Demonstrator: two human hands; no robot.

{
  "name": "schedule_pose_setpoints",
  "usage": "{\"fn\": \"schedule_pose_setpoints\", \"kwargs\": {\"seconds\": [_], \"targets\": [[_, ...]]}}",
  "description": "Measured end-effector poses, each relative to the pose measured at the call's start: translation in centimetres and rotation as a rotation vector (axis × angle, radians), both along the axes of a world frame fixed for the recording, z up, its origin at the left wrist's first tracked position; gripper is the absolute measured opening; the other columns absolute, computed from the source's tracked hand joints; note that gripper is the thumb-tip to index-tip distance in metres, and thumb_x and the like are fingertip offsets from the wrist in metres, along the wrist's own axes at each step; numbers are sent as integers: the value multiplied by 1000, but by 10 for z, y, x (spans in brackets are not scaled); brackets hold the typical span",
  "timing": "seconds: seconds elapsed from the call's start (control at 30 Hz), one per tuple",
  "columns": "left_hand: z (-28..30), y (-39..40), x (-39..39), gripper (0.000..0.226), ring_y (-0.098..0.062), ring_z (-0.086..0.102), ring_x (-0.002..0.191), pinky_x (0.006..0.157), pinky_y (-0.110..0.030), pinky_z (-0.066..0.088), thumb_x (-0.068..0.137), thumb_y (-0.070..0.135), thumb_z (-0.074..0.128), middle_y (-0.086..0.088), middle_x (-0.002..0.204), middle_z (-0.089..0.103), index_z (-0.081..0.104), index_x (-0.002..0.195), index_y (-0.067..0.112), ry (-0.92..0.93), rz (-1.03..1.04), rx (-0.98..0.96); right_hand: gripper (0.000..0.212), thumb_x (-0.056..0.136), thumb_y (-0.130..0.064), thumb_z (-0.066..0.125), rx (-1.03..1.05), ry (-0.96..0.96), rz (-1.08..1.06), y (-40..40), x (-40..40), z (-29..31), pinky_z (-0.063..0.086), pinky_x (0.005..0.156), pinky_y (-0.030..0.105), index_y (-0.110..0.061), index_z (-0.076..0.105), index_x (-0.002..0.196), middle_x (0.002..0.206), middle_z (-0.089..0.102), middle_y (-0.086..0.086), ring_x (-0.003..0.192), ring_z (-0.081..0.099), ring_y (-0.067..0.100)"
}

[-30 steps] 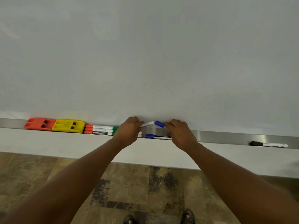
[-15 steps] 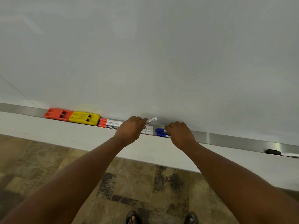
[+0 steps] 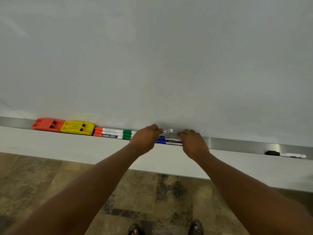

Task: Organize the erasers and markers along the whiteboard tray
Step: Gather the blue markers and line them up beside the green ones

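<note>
Fingers of the left hand (image 3: 145,139) pinch a marker (image 3: 166,131); right hand's (image 3: 193,143) grip is hidden.

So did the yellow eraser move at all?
No. The yellow eraser still sits at the same spot on the tray, squeezed between the orange eraser and the markers beside it. Only the camera view shifted.

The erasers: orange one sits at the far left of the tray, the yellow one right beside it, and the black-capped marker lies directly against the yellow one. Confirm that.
Not quite. The head view shows the orange eraser at the far left and the yellow eraser beside it, but red-capped markers lie against the yellow one. The black-capped marker lies alone, far right on the tray.
</note>
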State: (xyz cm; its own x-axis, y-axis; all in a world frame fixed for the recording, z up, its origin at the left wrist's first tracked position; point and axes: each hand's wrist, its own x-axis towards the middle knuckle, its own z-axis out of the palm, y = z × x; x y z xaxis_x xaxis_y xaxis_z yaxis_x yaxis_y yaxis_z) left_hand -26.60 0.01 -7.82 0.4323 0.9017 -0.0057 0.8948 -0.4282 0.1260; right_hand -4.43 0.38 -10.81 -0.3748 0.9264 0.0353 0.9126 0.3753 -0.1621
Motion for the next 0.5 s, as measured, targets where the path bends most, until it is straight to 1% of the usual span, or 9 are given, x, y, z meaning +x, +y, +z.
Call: {"fn": "schedule_pose_setpoints", "kwargs": {"seconds": [0.1, 0.17, 0.23, 0.37, 0.43, 0.5], "targets": [[-6, 6, 18, 50, -24, 59, 99, 75, -34, 52, 87, 2, 55, -4, 121, 55, 49, 134, 17, -15, -38, 2, 41, 81, -3, 52, 11, 32, -66, -4, 22, 0, 48, 75, 36, -15, 63, 119, 107, 64, 8, 94, 58, 29], [-8, 11, 26, 52, -24, 56, 107, 80, -37, 53, 86, 3, 56, -5, 125, 53, 48, 136, 16, -11, -56, 13, 30, 86, -6, 49, -10, 101, -136, -7, 32, -1, 42, 69, 29, -13, 65, 111, 100, 63, 8, 90, 58, 29], [-10, 18, 33, 53, -25, 53, 111, 82, -39, 53, 85, 3, 57, -5, 128, 53, 48, 136, 15, 17, -72, 15, 22, 91, -8, 46, -48, 159, -231, -7, 38, 0, 33, 67, 25, -10, 66, 100, 95, 60, 8, 86, 58, 28], [-15, 24, 44, 53, -30, 54, 111, 79, -41, 55, 78, -3, 57, -8, 123, 58, 55, 129, 12, 43, -116, 29, 21, 93, -9, 44, -101, 212, -333, -8, 42, -3, 31, 66, 24, -6, 65, 89, 86, 57, 11, 79, 56, 28], [-17, 24, 51, 48, -31, 55, 110, 77, -41, 54, 79, -4, 53, -9, 120, 60, 57, 125, 10, 59, -138, 24, 21, 92, -8, 44, -127, 238, -378, -9, 44, -5, 30, 65, 25, -5, 64, 83, 79, 50, 8, 72, 49, 25], [-20, 24, 54, 46, -30, 54, 111, 77, -41, 54, 82, -4, 49, -9, 120, 60, 57, 124, 10, 74, -149, 12, 22, 91, -7, 44, -158, 255, -398, -7, 44, -5, 29, 63, 26, -5, 63, 80, 76, 46, 5, 70, 46, 23]]}}
